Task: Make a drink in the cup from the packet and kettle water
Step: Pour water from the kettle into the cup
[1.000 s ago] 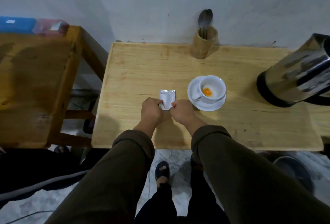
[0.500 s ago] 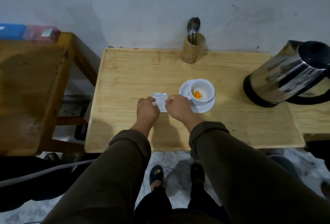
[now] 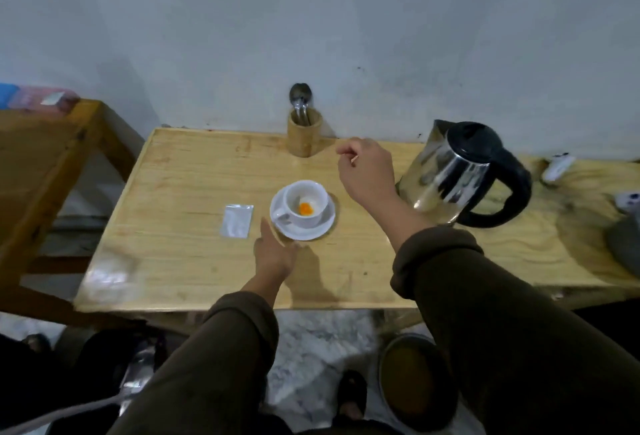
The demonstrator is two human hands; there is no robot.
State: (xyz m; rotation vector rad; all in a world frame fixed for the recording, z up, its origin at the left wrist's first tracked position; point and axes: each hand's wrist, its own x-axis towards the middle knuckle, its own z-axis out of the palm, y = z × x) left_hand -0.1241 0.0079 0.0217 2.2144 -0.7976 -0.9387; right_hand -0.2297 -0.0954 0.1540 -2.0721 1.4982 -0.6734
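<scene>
packet (image 3: 237, 220) lies flat on the counter (image 3: 180, 261), left of the cup (image 3: 306, 203) with orange powder inside. left hand (image 3: 274, 250) rests loose, empty, steadying the saucer (image 3: 322, 226). right hand (image 3: 367, 174), loosely curled and empty, hangs near the kettle (image 3: 460, 173), likely for pouring.

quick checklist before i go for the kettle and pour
1. Powder in the cup: ok, orange and white powder sits at the bottom.
2. Cup seated on its saucer: ok, upright.
3. Packet out of the way: ok, flat on the table, left of the saucer.
4. Right hand free: cannot tell, its fingers are curled and may pinch something small.
5. Left hand clear of the pour: not ok, it rests against the saucer's near edge.
6. Kettle within reach: ok, lid shut, just right of the right hand; water level cannot tell.
</scene>
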